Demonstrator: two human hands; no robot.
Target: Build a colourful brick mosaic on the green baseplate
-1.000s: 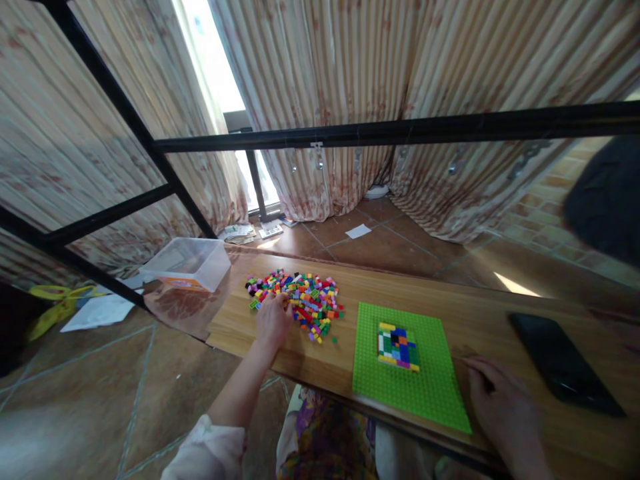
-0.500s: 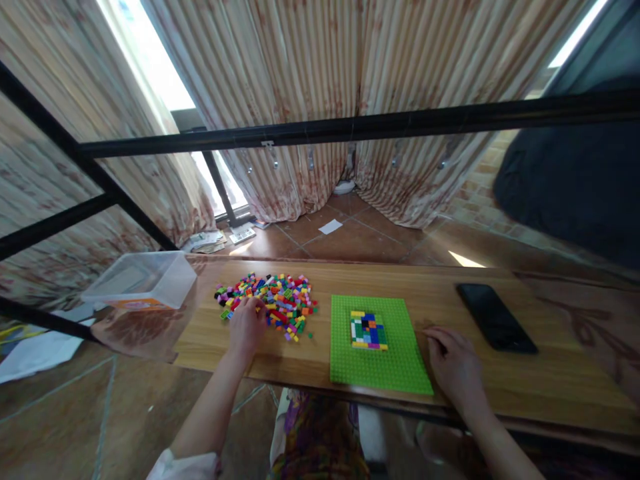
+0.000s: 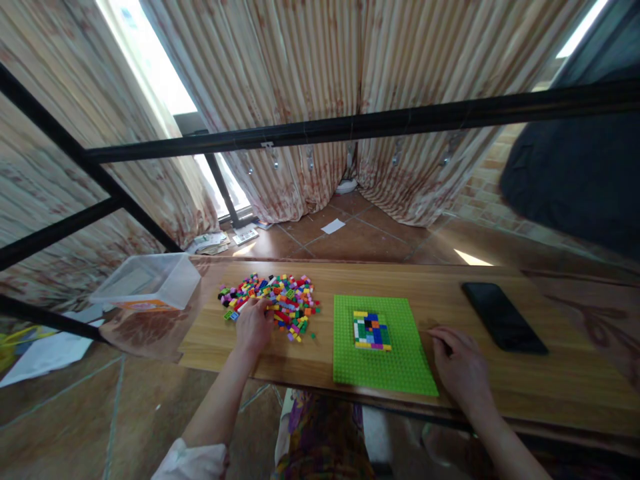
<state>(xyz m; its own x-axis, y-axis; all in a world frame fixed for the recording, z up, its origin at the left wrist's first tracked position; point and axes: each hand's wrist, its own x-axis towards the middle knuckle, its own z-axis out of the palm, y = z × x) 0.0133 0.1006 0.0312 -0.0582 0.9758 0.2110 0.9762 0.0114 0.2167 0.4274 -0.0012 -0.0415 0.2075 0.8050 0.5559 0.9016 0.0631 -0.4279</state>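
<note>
My left hand (image 3: 254,325) reaches over the near side of a loose heap of small coloured toy bricks (image 3: 295,293), fingers bent down and drawn together among them. Whatever lies between its fingertips is hidden. Right of the heap lies a green studded baseplate (image 3: 385,373). On it is a small flat block of joined bricks (image 3: 373,332) in yellow, white, blue, green and orange. Beside the baseplate's right edge, my right hand (image 3: 460,363) rests on the table with curled fingers, thumb and forefinger close together; I cannot make out anything in them.
A black phone (image 3: 503,317) lies on the wooden table (image 3: 310,363) to the right. At the left end stands a clear plastic box (image 3: 175,280). A black metal bar (image 3: 320,131) crosses beyond the table, before striped curtains (image 3: 310,60).
My left hand has shifted slightly within the brick heap, its fingers bending lower. My right hand stays beside the baseplate. The whole view has shifted a little.
</note>
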